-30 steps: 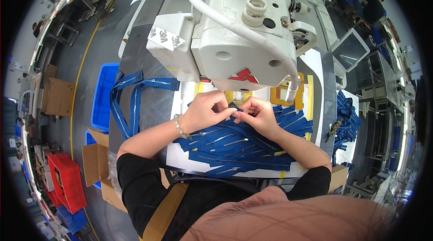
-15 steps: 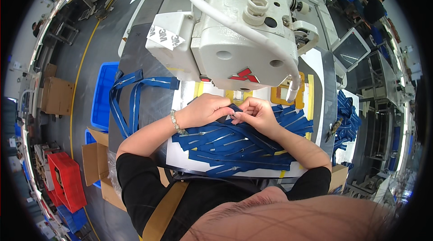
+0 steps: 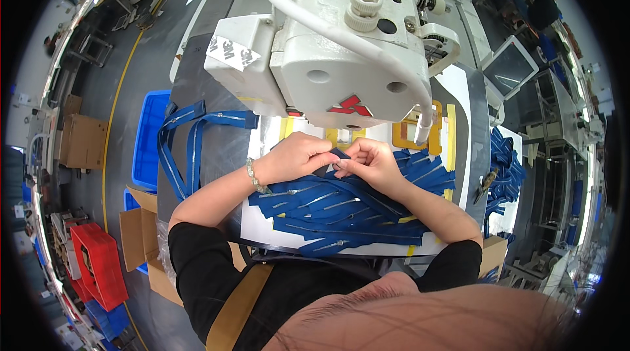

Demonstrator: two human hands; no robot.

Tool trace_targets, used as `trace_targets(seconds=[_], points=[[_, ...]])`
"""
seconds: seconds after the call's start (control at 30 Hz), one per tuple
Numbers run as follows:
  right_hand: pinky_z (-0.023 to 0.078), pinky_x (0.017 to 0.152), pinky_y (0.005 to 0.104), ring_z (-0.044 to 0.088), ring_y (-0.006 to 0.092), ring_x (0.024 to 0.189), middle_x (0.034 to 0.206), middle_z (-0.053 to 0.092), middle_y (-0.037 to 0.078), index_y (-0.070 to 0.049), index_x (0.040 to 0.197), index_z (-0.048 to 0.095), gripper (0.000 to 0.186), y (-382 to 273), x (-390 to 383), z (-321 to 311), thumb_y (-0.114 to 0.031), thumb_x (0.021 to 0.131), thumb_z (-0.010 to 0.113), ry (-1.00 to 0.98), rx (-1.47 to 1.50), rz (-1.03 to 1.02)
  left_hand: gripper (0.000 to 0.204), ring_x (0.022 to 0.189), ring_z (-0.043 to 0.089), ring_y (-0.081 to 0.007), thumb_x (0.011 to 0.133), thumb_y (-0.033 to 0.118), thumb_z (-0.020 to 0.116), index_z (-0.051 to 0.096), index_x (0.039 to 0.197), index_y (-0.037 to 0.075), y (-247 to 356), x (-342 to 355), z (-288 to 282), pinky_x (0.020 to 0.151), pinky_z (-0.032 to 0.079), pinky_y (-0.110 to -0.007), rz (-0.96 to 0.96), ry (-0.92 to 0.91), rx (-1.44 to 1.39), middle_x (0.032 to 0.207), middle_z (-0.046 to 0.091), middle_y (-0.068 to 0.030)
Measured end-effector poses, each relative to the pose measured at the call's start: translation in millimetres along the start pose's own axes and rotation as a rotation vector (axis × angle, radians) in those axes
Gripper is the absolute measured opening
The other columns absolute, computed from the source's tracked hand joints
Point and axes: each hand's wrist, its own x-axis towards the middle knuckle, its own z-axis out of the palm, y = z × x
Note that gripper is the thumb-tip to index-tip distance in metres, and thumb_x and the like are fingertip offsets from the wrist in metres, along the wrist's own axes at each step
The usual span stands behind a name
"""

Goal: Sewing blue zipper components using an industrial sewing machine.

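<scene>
My left hand (image 3: 298, 156) and my right hand (image 3: 371, 164) meet in front of the white sewing machine head (image 3: 348, 78). Both are closed, thumbs and forefingers pinching the dark blue end of a zipper (image 3: 340, 153) between them. The fingers partly cover that end, so its detail is hidden. Directly beneath and nearer to me, a fanned pile of blue zippers (image 3: 348, 225) with pale teeth lies on a white sheet (image 3: 257, 225). A yellow frame-like plate (image 3: 398, 135) rests beyond my right hand, beside the machine.
Joined blue zippers (image 3: 194, 154) trail over the table's left side, near a blue bin (image 3: 147, 154). An open cardboard box (image 3: 133, 236) and red crate (image 3: 98, 265) stand at left. More zippers (image 3: 504, 170) heap at right, past a small tool (image 3: 485, 184) resembling thread snips.
The view has shifted slightly, moving the machine a little up and left in the picture. Both hands keep their pinch on the zipper end, with only slight finger movement.
</scene>
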Motion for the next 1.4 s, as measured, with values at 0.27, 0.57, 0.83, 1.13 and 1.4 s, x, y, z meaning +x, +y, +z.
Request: trace_targets(seconds=[0.27, 0.57, 0.83, 1.13, 1.4], points=[[0.056, 0.073, 0.0248, 0.069, 0.0143, 0.079, 0.085, 0.068, 0.009, 0.004, 0.091, 0.059, 0.01, 2.0, 0.9, -1.0, -0.004, 0.09, 0.064, -0.003, 0.011, 0.013, 0.027, 0.056, 0.055, -0.0301, 0.092, 0.025, 0.059, 0.06, 0.076, 0.003, 3.4, 0.7, -0.4, 0.055, 0.042, -0.036, -0.033, -0.003, -0.03, 0.063, 0.056, -0.0148], [0.057, 0.073, 0.0252, 0.069, 0.0152, 0.08, 0.084, 0.067, 0.009, 0.004, 0.091, 0.058, 0.008, 2.5, 0.3, -1.5, -0.003, 0.091, 0.062, -0.008, -0.001, 0.017, 0.032, 0.048, 0.05, -0.0263, 0.092, 0.023, 0.059, 0.054, 0.068, 0.003, 6.3, 3.5, -0.1, 0.049, 0.038, -0.034, -0.045, -0.016, -0.053, 0.055, 0.051, -0.013], [0.05, 0.062, 0.0242, 0.061, 0.009, 0.064, 0.072, 0.065, 0.006, 0.003, 0.081, 0.06, 0.012, -39.0, 1.3, 4.2, -0.005, 0.087, 0.066, -0.076, -0.597, 0.013, 0.033, 0.047, 0.047, -0.0295, 0.087, 0.021, 0.062, 0.05, 0.062, 0.003, 2.4, 1.9, -2.5, 0.049, 0.037, -0.038, 0.058, -0.12, 0.019, 0.053, 0.047, -0.014], [0.042, 0.053, 0.0217, 0.053, 0.0056, 0.058, 0.067, 0.06, 0.0, 0.0, 0.078, 0.06, 0.015, -20.6, 3.6, -11.2, -0.009, 0.087, 0.069, -0.098, -0.356, 0.05, 0.032, 0.05, 0.051, -0.0262, 0.092, 0.025, 0.06, 0.055, 0.069, 0.003, 5.5, 7.0, -5.5, 0.052, 0.04, -0.034, 0.014, -0.066, -0.091, 0.057, 0.052, -0.012], [0.043, 0.052, 0.0178, 0.057, 0.0049, 0.058, 0.07, 0.065, 0.002, -0.005, 0.077, 0.059, 0.019, -11.6, 5.6, -12.4, -0.015, 0.09, 0.068, -0.044, -0.086, 0.08, 0.033, 0.048, 0.052, -0.0236, 0.092, 0.025, 0.061, 0.057, 0.068, 0.003, 1.0, 2.9, 3.7, 0.049, 0.039, -0.033, -0.078, -0.079, -0.142, 0.056, 0.056, -0.01]])
